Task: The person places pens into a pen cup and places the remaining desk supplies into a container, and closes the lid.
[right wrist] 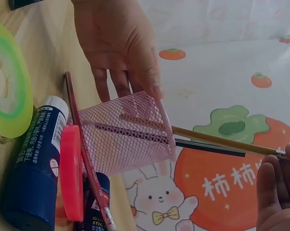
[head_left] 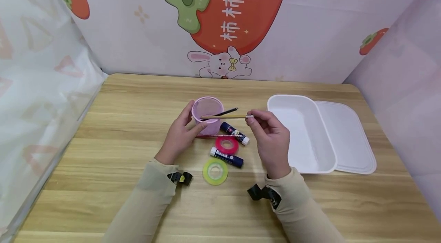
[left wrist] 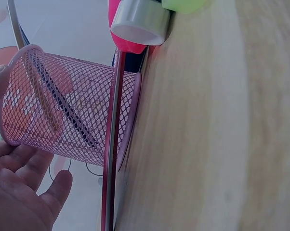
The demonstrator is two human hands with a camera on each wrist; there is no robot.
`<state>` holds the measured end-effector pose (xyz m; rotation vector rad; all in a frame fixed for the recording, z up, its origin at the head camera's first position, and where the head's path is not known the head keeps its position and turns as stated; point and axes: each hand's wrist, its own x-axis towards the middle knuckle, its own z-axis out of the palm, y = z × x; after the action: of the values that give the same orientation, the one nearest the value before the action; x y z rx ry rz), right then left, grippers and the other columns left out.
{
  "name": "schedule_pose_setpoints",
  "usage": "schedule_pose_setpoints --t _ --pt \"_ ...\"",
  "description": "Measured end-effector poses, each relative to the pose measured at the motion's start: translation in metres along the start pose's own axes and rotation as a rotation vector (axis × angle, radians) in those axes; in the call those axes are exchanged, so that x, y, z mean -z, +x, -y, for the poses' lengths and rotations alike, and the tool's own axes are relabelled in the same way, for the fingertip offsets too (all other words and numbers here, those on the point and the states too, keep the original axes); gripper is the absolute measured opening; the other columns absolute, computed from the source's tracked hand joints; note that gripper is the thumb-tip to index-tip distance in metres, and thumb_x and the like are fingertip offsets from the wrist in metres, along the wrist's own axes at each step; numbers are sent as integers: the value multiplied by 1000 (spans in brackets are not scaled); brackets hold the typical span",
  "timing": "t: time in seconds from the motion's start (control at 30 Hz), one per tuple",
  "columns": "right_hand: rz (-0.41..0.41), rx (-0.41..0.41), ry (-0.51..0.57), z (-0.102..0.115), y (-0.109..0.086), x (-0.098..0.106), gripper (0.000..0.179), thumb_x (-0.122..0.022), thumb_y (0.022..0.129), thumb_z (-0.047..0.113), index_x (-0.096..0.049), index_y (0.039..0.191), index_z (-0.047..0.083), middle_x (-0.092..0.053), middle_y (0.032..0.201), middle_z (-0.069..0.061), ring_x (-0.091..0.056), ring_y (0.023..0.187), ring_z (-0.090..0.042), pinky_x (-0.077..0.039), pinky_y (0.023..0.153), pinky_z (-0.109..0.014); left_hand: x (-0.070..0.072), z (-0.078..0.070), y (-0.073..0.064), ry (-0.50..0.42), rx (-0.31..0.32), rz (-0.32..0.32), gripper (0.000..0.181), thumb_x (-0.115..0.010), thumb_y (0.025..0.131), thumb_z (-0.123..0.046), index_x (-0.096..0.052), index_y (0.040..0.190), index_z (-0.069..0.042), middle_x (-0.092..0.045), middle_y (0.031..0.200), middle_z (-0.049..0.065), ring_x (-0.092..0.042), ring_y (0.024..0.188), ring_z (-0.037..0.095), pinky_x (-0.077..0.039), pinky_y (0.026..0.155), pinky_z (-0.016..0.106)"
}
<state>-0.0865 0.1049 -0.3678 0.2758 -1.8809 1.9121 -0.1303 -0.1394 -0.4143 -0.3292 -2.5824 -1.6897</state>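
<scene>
A pink mesh pen cup [head_left: 213,128] stands on the table, gripped by my left hand [head_left: 179,134], with the thumb at its rim and the fingers along the side. A black pencil [right wrist: 210,147] leans inside the cup and sticks out past the rim. My right hand [head_left: 272,137] pinches a yellow pencil [head_left: 229,117] near its metal-banded end, while the other end is inside the cup, visible through the mesh. A red patterned pencil [right wrist: 82,139] lies on the table right in front of the cup.
Near the cup are two dark blue glue sticks [head_left: 232,131], a pink tape roll [head_left: 222,150] and a yellow-green tape roll [head_left: 207,172]. To the right, a white plastic box [head_left: 304,139] overlaps its lid [head_left: 355,143]. Printed cloth hangs behind the wooden table [head_left: 113,120].
</scene>
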Motion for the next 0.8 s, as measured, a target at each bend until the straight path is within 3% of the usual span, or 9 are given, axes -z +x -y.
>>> schedule_pose_setpoints --t 0.27,0.8 --pt "29 -31 -55 -6 0 -7 20 -73 92 6 -73 110 -1 -70 105 -12 -66 88 -17 -56 78 -23 0 1 0 -4 -4 0 83 -72 95 -31 -25 160 -9 -26 164 11 -34 146 27 -34 116 44" --pt "48 -92 -37 -18 1 -13 22 -73 91 4 -72 112 -4 -70 108 -12 -68 93 -18 -58 82 -25 0 2 1 -6 -4 -1 82 -72 95 -28 -25 160 -10 -27 164 9 -34 146 27 -33 117 45"
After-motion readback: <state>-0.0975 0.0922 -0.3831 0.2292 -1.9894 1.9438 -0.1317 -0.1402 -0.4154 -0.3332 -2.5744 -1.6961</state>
